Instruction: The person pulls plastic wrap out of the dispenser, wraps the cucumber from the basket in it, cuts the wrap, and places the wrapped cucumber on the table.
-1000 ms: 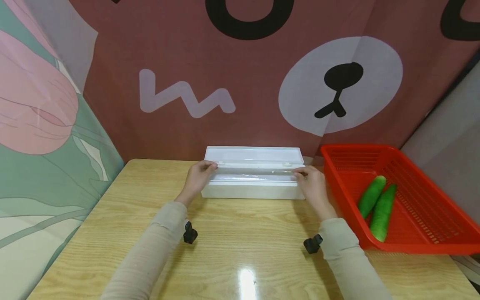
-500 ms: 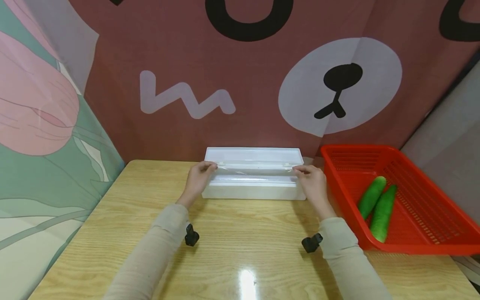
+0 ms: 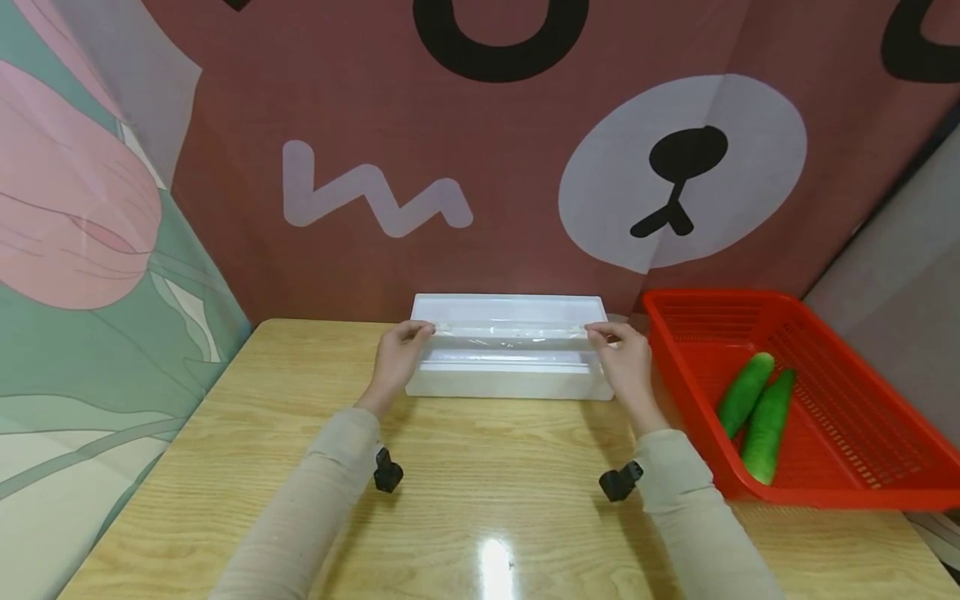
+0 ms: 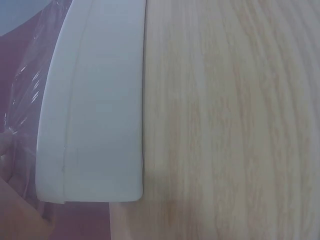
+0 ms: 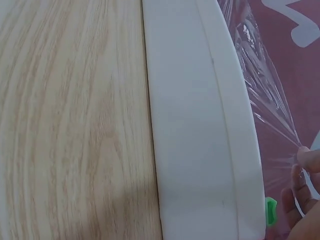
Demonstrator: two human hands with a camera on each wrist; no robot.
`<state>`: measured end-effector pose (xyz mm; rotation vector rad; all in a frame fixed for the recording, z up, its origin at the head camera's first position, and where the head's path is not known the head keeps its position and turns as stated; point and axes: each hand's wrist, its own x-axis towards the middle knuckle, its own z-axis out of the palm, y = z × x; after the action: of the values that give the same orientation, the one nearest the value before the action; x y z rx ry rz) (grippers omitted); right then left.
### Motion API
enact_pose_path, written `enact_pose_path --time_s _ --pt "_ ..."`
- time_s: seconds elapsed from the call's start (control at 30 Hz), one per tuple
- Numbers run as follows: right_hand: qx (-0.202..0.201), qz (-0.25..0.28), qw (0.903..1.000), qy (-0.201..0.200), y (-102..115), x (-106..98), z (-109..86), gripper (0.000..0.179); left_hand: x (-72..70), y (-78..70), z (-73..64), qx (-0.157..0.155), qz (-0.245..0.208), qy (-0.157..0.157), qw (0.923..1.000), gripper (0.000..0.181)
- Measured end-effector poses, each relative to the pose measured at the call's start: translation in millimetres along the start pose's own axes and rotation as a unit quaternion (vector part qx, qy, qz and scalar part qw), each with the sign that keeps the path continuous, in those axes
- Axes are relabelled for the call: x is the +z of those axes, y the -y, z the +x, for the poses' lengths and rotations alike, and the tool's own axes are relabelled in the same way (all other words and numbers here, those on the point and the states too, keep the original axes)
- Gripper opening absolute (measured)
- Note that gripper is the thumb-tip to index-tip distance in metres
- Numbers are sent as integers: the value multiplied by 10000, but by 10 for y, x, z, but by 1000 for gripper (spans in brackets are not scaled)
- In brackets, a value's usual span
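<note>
A white cling film dispenser box (image 3: 510,383) sits at the back of the table with its lid (image 3: 510,307) tipped up behind it. Clear cling film (image 5: 265,95) stretches up out of the box, creased and shiny. At the film's left corner, my left hand (image 3: 397,354) pinches it between thumb and fingers. My right hand (image 3: 625,358) pinches the opposite corner; the right wrist view shows the film drawn to a point at that thumb. Both hands hover just above the box's ends. In the left wrist view only part of the left hand (image 4: 12,185) shows, at the edge.
To the right stands a red plastic basket (image 3: 832,493) with two cucumbers (image 3: 767,427) inside. A small green piece (image 5: 271,211) sticks out at the box's end. The wooden table (image 3: 465,467) meets a printed brown cloth (image 3: 510,192) behind the box.
The stretched film has risen a little, and its front edge now lies higher against the box's opening. Both hands keep their pinch, nearly in place; the wrists have turned slightly inward.
</note>
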<state>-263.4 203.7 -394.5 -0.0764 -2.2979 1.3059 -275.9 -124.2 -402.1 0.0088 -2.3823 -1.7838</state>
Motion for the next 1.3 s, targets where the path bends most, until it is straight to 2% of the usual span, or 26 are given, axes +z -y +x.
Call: enact_pose_path --time_s 0.17,0.37,0.5,0.9,1.3 --pt "64 180 9997 -142 43 3 -6 14 3 -25 -6 64 -29 -2 10000 31" --pt "-306 507 9977 -337 72 33 -13 13 -11 -58 -15 122 163 -140 9997 28" --pt "-433 516 9966 -484 91 64 -11 10 -19 -69 -23 104 363 -275 9989 27" --pt "-233 408 9971 -602 145 84 20 13 -25 -43 -11 210 199 -370 9989 26" --pt "-130 316 9972 -669 188 88 95 14 -54 -95 1 196 -36 -256 9995 27"
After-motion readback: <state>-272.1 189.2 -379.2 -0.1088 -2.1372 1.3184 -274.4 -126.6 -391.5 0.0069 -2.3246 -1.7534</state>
